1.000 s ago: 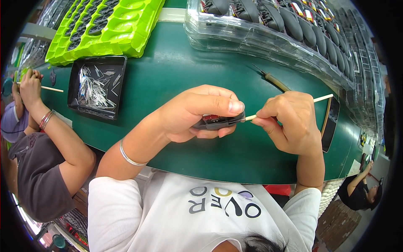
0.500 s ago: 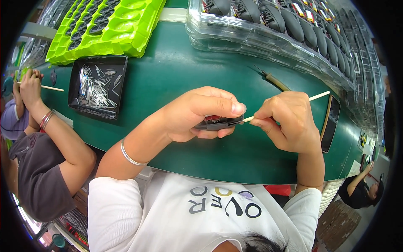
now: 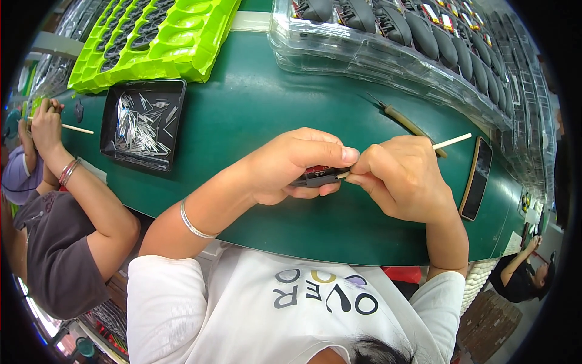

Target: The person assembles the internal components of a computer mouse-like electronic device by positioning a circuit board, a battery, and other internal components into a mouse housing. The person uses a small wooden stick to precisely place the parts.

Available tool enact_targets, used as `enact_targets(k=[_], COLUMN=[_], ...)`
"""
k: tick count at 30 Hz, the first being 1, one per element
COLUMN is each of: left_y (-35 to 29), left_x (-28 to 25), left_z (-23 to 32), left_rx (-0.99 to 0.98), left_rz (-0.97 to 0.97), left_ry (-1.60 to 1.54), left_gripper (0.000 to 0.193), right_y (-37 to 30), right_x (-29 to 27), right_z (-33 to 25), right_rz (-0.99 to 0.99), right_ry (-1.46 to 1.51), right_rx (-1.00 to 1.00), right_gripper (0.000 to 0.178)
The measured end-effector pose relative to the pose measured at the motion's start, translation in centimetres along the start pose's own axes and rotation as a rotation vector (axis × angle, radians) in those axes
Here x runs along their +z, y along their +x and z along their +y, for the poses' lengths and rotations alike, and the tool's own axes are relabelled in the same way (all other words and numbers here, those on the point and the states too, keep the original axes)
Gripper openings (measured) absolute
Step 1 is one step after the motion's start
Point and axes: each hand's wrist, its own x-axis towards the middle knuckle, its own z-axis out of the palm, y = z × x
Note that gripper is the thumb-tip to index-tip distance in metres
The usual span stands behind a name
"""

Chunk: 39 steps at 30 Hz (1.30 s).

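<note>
My left hand is closed around a small dark plastic housing over the bench, its thumb along the top edge. Something red shows inside the housing; fingers cover much of it. In my right hand a thin pale stick is pinched between thumb and fingers. One end of the stick meets the right end of the housing; the other sticks out behind the hand. The two hands nearly touch.
On the green bench stand a black box of thin clear strips, a lime-green tray and clear trays of dark housings. A pen-like tool and phone lie right. A co-worker's hand is left.
My right hand has moved slightly left, toward the housing, bringing the stick with it. My left hand has shifted a little to the right. The housing stays in its grip.
</note>
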Motion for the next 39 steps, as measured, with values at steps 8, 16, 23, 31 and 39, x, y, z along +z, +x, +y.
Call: enact_targets(k=[8,16,23,31,39], left_y=[0.3,-0.1,-0.1,-0.8,-0.7], left_x=[0.0,-1.0,-1.3,-0.4,0.1], left_z=[0.0,0.5,0.7,1.4,1.2], left_rx=[-0.009,0.298,0.41,0.442,0.446], left_rz=[0.053,0.115,0.138,0.193,0.238], left_ry=[-0.064,-0.119,-0.01,0.146,0.2], left_gripper=[0.028,0.038,0.042,0.043,0.043], right_y=[0.0,-0.2,-1.2,0.5,0.3], right_x=[0.3,-2.4,-0.8,-1.9,-0.5], right_z=[-0.2,2.4,5.1,-0.7,-1.0], right_rz=[-0.017,0.01,-0.037,0.057,0.018], right_ry=[-0.024,-0.307,-0.35,-0.103,-0.176], right_rx=[0.038,0.396,0.343,0.095,0.053], right_gripper=[0.018,0.019,0.016,0.034,0.02])
